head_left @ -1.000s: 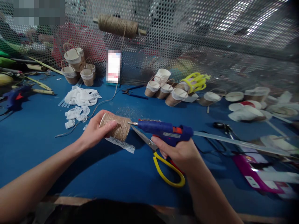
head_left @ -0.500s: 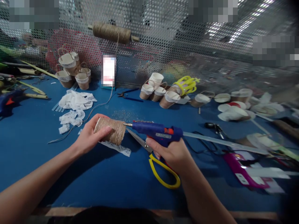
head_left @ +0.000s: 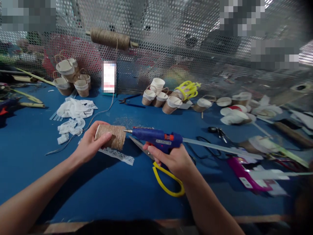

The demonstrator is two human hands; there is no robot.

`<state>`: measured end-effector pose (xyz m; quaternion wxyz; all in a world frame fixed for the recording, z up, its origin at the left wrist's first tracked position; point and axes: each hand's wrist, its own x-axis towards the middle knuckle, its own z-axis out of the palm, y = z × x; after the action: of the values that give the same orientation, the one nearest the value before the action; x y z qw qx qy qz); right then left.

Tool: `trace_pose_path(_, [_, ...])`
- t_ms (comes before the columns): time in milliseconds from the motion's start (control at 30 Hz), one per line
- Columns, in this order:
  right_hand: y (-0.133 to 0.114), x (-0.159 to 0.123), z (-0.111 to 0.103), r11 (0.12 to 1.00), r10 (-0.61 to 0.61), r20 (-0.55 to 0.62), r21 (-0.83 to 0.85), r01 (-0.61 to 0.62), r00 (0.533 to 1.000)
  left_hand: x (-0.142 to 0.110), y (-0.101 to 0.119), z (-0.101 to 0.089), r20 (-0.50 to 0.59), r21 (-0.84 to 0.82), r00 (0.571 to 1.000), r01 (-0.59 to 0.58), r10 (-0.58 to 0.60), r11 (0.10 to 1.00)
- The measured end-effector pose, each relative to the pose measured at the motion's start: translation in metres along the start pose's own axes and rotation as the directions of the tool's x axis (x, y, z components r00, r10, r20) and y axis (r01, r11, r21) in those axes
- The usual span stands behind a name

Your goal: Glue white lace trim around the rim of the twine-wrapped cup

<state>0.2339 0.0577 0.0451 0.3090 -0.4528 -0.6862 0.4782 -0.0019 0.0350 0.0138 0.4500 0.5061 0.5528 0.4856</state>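
Left of the frame's centre, the left hand grips a twine-wrapped cup tilted on its side above the bench, while at centre the right hand is wrapped round a blue glue gun, nozzle at the cup's right end, yellow-handled scissors lying below.

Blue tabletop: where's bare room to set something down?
Bare patches: between the left forearm and the yellow scissor handle; and at left, between that forearm and the twine's loose end. Crowded: under the right hand, around the purple object, and back among the cups.
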Motion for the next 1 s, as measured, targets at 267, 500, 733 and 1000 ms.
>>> trace_pose_path(267, [-0.001, 0.001, -0.002, 0.99, 0.023, -0.025, -0.137, -0.026, 0.999, 0.0, 0.0, 0.0, -0.003, 0.009, 1.0, -0.022, 0.023, 1.0])
trace_pose_path(500, [0.001, 0.002, -0.002, 0.982, -0.056, -0.028, -0.182, 0.05, 0.998, 0.0, 0.001, 0.0, -0.019, 0.008, 0.999, -0.039, 0.039, 0.999])
trace_pose_path(733, [0.008, 0.001, -0.002, 0.972, -0.083, -0.081, -0.226, 0.063, 0.993, 0.001, 0.0, 0.0, -0.031, -0.043, 0.999, -0.036, 0.034, 0.998])
trace_pose_path(1000, [0.01, 0.002, -0.005, 0.974, -0.008, -0.06, -0.227, -0.006, 0.998, 0.0, -0.001, -0.002, -0.01, -0.015, 0.998, -0.063, 0.063, 0.998])
